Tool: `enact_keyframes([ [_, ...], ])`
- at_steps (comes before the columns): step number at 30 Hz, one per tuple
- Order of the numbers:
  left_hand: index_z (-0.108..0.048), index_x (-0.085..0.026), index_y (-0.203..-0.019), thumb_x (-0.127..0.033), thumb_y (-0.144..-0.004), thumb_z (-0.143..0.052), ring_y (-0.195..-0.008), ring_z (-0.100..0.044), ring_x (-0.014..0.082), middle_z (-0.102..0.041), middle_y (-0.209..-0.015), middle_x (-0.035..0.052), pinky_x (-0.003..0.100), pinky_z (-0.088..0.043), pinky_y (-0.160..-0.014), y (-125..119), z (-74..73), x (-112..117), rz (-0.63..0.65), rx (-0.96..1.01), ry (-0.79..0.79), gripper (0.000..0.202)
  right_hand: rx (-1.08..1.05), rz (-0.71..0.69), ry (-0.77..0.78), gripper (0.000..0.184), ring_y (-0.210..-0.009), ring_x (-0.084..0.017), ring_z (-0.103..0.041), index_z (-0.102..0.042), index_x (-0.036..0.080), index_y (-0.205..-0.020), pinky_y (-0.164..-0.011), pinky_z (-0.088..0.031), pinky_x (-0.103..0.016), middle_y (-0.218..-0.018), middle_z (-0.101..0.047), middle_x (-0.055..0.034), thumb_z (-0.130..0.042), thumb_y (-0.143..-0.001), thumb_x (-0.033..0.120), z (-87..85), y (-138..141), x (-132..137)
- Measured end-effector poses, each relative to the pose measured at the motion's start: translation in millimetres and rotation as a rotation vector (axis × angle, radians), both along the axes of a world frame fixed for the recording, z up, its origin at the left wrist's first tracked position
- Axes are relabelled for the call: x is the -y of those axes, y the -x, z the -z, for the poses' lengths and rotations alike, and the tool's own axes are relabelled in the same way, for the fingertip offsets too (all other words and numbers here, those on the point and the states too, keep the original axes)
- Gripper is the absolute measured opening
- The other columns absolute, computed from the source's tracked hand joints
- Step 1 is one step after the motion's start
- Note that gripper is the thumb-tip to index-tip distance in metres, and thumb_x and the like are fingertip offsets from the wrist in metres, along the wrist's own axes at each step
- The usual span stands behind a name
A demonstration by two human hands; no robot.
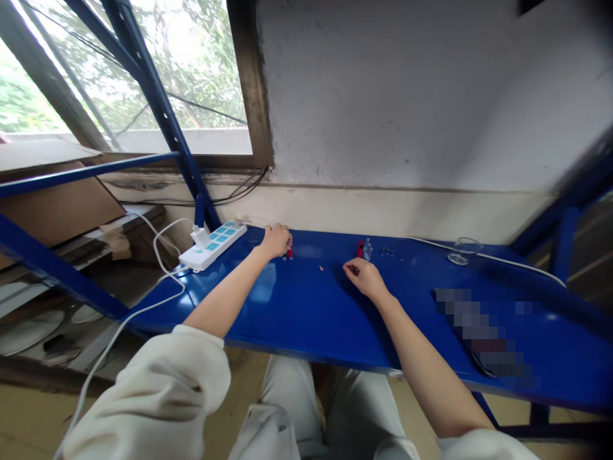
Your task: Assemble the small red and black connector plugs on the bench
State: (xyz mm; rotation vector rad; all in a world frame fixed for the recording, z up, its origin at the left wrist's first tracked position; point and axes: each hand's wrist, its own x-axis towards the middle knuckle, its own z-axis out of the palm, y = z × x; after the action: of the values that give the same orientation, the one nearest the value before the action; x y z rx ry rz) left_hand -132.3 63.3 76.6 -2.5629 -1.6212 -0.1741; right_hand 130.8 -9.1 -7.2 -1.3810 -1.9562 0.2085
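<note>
My left hand [278,241] rests at the back of the blue table, fingers curled down by some small red pieces [290,253]. Whether it grips one of them is hidden. My right hand [364,277] hovers over the table, thumb and fingertips pinched together; anything between them is too small to make out. Just behind that hand are a small red piece [360,245] and several clear plastic pieces [368,250]. Between my hands lies a tiny orange-pink piece [321,268]. A row of small dark or see-through bits [387,252] lies to the right.
A white power strip [213,246] with a plug and cable sits at the table's left. Toward the right are a clear round container [458,258], a white cable [517,264] and a dark flat item [479,332], partly blurred. Blue posts [165,115] and a wall border the table [306,319].
</note>
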Motion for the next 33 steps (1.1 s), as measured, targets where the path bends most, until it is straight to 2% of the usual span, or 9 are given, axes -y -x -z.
enact_keyframes([
  [10,-0.064,-0.018,-0.074,-0.017,-0.070,-0.057,-0.100,-0.042,0.0258,-0.057,-0.097,0.0074,0.042,-0.028,-0.084,-1.1,1.8,-2.3,-0.016,-0.010,0.005,0.008,-0.014,-0.012,-0.022,0.020,-0.061,-0.014,-0.052,-0.062,0.020,-0.079,-0.058,-0.041,-0.025,-0.071,-0.059,-0.0037,-0.045,-0.077,0.028,2.4,-1.6,-2.1],
  [17,-0.064,-0.019,-0.076,-0.020,-0.071,-0.057,-0.099,-0.043,0.0248,-0.057,-0.097,0.0066,0.041,-0.028,-0.085,-1.6,2.3,-2.7,-0.021,-0.001,0.021,0.008,0.019,0.015,-0.010,0.020,-0.063,-0.013,-0.053,-0.062,0.020,-0.080,-0.057,-0.040,-0.023,-0.073,-0.060,-0.0032,-0.045,-0.078,0.029,-2.3,-1.1,0.6],
  [21,-0.064,-0.019,-0.078,-0.019,-0.072,-0.057,-0.100,-0.043,0.0258,-0.057,-0.098,0.0072,0.042,-0.028,-0.085,-1.0,2.0,-1.8,-0.024,-0.007,0.020,0.009,0.065,0.128,0.032,0.020,-0.065,-0.014,-0.055,-0.063,0.021,-0.080,-0.057,-0.039,-0.024,-0.075,-0.061,-0.0033,-0.045,-0.077,0.030,-6.6,-3.6,2.5],
  [25,-0.062,-0.020,-0.087,-0.020,-0.073,-0.057,-0.102,-0.043,0.0267,-0.058,-0.101,0.0079,0.042,-0.027,-0.084,-1.9,-0.8,0.6,-0.031,0.014,0.011,0.016,0.150,0.270,0.181,0.020,-0.061,-0.016,-0.056,-0.062,0.021,-0.071,-0.050,-0.035,-0.024,-0.067,-0.061,-0.0039,-0.048,-0.077,0.034,-10.9,-10.5,4.6],
  [27,-0.060,-0.020,-0.095,-0.022,-0.076,-0.054,-0.102,-0.044,0.0261,-0.057,-0.104,0.0083,0.041,-0.027,-0.085,-7.3,-3.8,6.2,-0.002,0.075,-0.061,0.020,0.167,0.340,0.259,0.021,-0.058,-0.016,-0.056,-0.062,0.020,-0.067,-0.049,-0.034,-0.024,-0.063,-0.060,-0.0047,-0.049,-0.076,0.034,-12.9,-14.7,5.7],
  [30,-0.055,-0.019,-0.105,-0.026,-0.085,-0.041,-0.103,-0.045,0.0227,-0.056,-0.109,0.0086,0.038,-0.026,-0.087,-26.7,-5.7,22.4,0.102,0.244,-0.242,0.025,0.163,0.454,0.353,0.020,-0.058,-0.018,-0.057,-0.062,0.020,-0.068,-0.049,-0.034,-0.025,-0.064,-0.061,-0.0065,-0.050,-0.075,0.035,-15.1,-21.0,6.6],
  [33,-0.052,-0.018,-0.108,-0.026,-0.089,-0.031,-0.102,-0.046,0.0193,-0.055,-0.111,0.0081,0.034,-0.027,-0.088,-58.2,3.3,42.1,0.230,0.373,-0.295,0.030,0.158,0.536,0.404,0.020,-0.064,-0.020,-0.059,-0.063,0.019,-0.074,-0.052,-0.037,-0.026,-0.069,-0.062,-0.0078,-0.050,-0.075,0.035,-14.6,-26.1,5.7],
])
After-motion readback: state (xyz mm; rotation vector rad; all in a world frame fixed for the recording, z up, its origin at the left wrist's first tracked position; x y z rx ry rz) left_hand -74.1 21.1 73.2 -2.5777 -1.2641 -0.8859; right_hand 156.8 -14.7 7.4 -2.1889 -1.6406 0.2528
